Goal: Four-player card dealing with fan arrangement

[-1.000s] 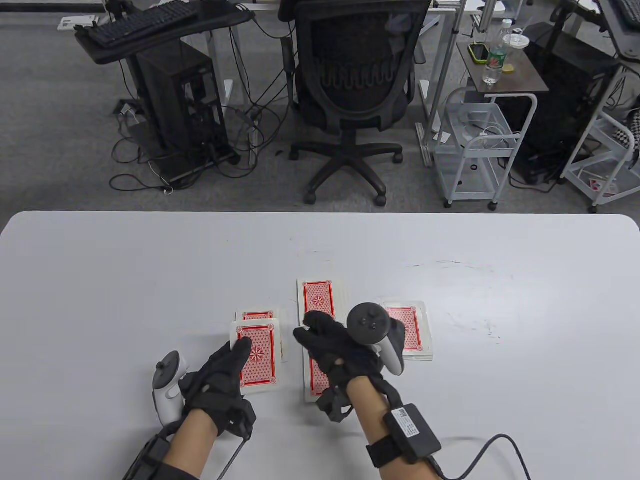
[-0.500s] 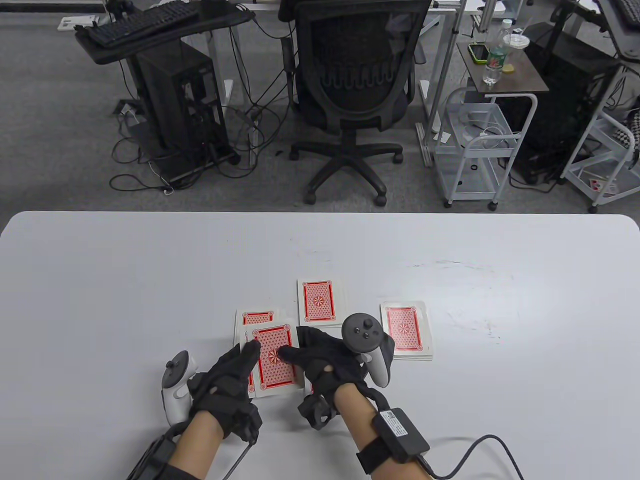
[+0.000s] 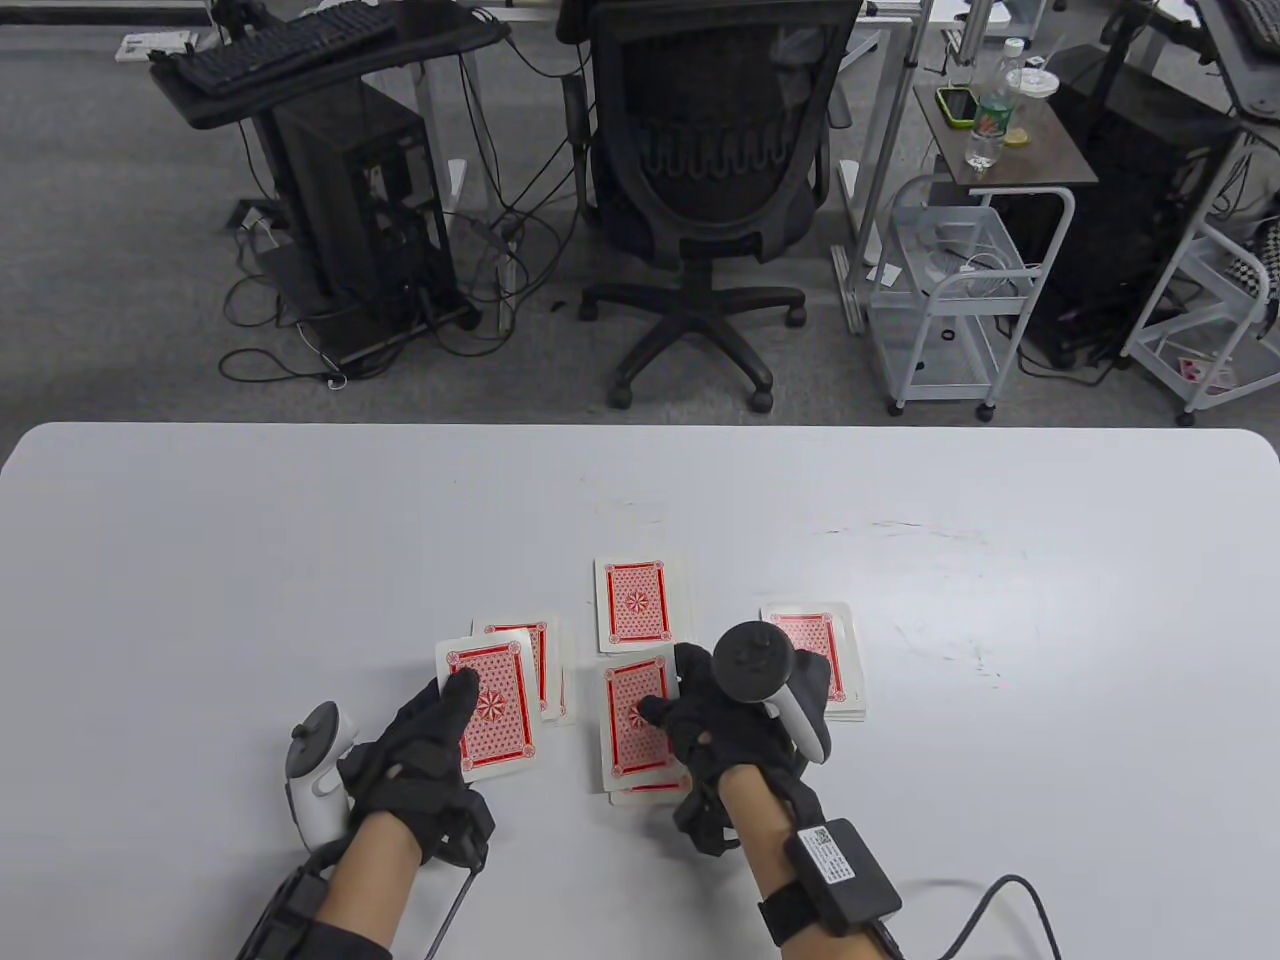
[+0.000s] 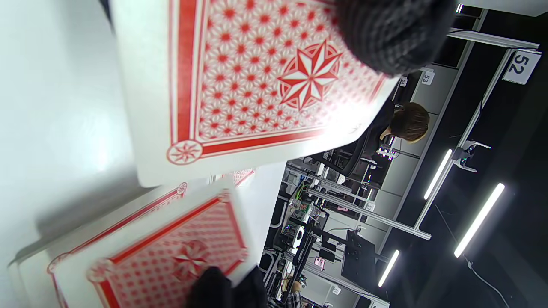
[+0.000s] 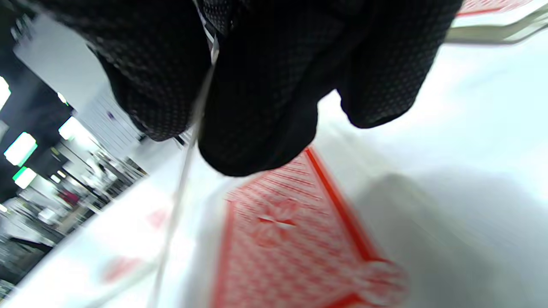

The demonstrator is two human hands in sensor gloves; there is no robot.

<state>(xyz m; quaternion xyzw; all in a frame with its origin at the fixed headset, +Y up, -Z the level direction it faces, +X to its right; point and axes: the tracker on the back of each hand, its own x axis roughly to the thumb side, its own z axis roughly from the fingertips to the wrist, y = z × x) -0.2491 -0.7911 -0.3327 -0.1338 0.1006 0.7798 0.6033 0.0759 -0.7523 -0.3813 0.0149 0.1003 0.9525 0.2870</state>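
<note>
Four little piles of red-backed cards sit low-centre on the bench (image 3: 300, 520), and going left to right: the left hand (image 3: 425, 745) has its grip closed on the undealt deck (image 3: 490, 705), fingers underneath and thumb on top, hovering over the left pile (image 3: 535, 660), probably so the top card is easy to peel. Then the right hand (image 3: 720, 715) presses fingertips on the near-centre pile (image 3: 630, 725), apparently setting down a card, between the far pile (image 3: 637, 600) and right pile (image 3: 835, 655). Only the left wrist view shows the deck lifted clear above the pile; the right wrist view is too blurry to tell whether anything's pinched.
</note>
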